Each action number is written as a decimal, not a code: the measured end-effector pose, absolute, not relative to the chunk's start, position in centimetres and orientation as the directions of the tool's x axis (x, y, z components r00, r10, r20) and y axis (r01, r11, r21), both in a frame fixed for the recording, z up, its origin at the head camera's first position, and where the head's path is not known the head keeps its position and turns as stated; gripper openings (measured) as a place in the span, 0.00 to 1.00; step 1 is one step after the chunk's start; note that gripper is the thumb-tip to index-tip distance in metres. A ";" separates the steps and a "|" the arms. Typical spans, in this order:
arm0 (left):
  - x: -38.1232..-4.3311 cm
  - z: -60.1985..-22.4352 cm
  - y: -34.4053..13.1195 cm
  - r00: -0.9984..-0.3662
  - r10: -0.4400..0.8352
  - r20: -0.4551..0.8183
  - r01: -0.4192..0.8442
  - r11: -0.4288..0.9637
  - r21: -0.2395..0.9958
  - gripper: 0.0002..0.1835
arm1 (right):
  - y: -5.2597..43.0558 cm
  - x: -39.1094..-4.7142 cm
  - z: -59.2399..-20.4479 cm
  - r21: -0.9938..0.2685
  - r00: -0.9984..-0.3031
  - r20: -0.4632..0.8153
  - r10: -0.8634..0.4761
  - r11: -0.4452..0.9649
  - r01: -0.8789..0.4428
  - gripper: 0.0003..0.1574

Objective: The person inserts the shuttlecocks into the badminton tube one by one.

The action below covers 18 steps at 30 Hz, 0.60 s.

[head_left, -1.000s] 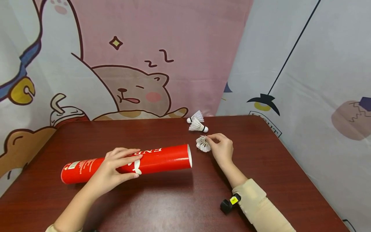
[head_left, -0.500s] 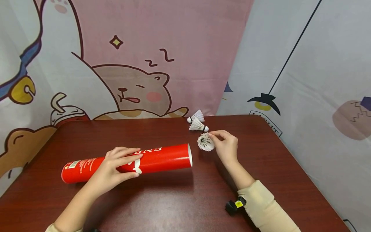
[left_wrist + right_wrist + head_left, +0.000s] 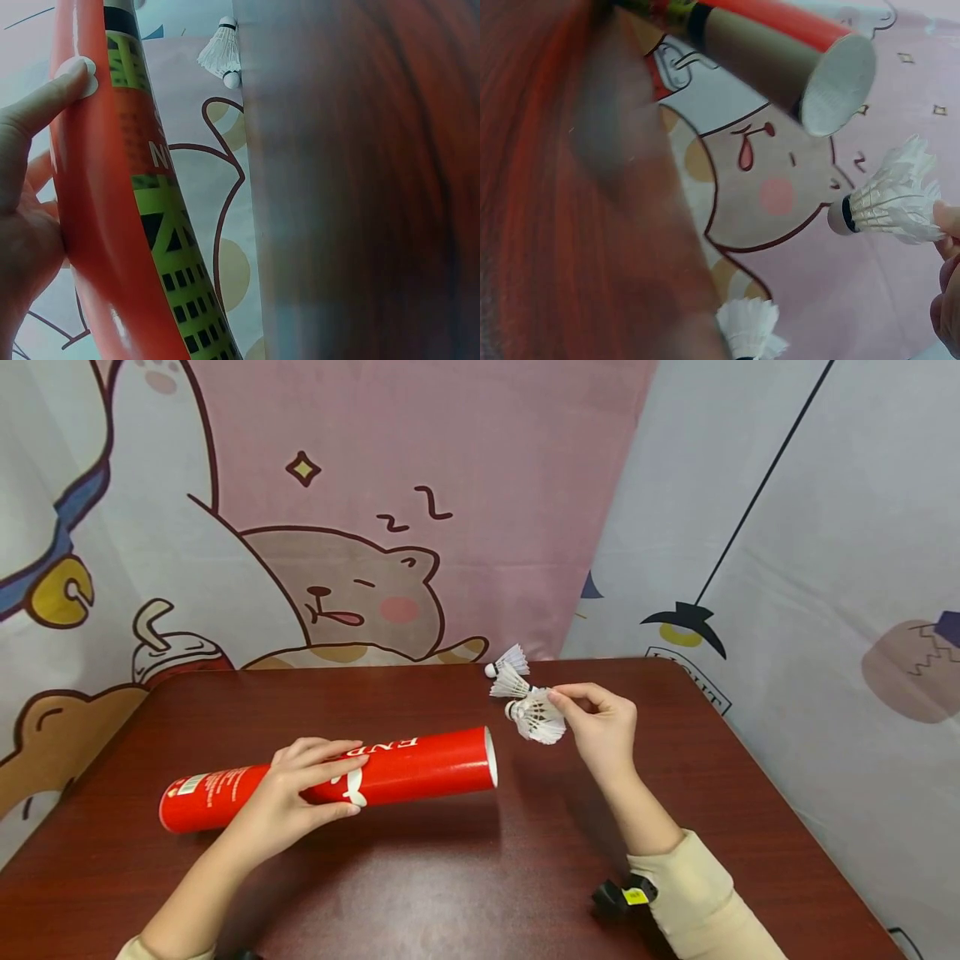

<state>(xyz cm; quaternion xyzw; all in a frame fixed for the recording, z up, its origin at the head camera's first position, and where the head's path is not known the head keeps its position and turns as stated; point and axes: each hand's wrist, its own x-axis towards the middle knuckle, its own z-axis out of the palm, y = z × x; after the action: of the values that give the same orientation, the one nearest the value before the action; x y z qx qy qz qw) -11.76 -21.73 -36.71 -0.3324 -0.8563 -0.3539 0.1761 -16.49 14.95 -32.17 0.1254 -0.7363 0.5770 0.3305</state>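
My left hand point(image 3: 288, 789) grips a long red shuttlecock tube point(image 3: 427, 768) around its middle. The tube slants, its right end raised over the table and its left end low. In the left wrist view the thumb presses along the tube point(image 3: 90, 195), which has a green and black patterned side. Between thumb and fingertips my right hand point(image 3: 603, 731) pinches a white shuttlecock point(image 3: 542, 720) by its feather edge. In the right wrist view that shuttlecock point(image 3: 892, 199) has its cork pointing left, toward the pale round end of the tube point(image 3: 840, 84).
Two more shuttlecocks lie near the table's back edge, one nearer point(image 3: 510, 683) and one farther point(image 3: 513, 660). The brown wooden table point(image 3: 420, 885) meets a printed cartoon curtain point(image 3: 495, 527) at the back. A black strap device point(image 3: 626, 895) sits on the right wrist.
My right hand has lifted the shuttlecock and moved slightly right and away; its cork has swung round from hidden to pointing left. The left hand and tube have stayed almost still.
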 end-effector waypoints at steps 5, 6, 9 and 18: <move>-11.7 -36.7 -21.7 -0.718 0.439 0.541 0.692 0.534 0.486 0.34 | 15.6 -16.7 -32.1 -0.804 -0.782 0.592 0.197 0.221 -0.553 0.02; -11.7 -36.7 -21.7 -0.717 0.438 0.542 0.692 0.535 0.484 0.34 | 15.7 -16.9 -32.3 -0.810 -0.788 0.583 0.196 0.209 -0.547 0.02; -11.7 -36.7 -21.7 -0.717 0.434 0.546 0.692 0.536 0.483 0.35 | 16.1 -17.3 -32.8 -0.827 -0.808 0.561 0.180 0.176 -0.534 0.04; -11.6 -36.6 -21.7 -0.716 0.430 0.550 0.694 0.531 0.487 0.35 | 15.5 -16.6 -32.8 -0.844 -0.838 0.536 0.100 0.098 -0.528 0.04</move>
<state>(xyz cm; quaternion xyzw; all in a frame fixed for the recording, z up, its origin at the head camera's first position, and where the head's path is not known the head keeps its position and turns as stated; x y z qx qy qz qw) -11.63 -21.70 -36.63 -0.3286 -0.8551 -0.3558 0.1851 -16.60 15.52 -32.76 0.1526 -0.7009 0.6540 0.2400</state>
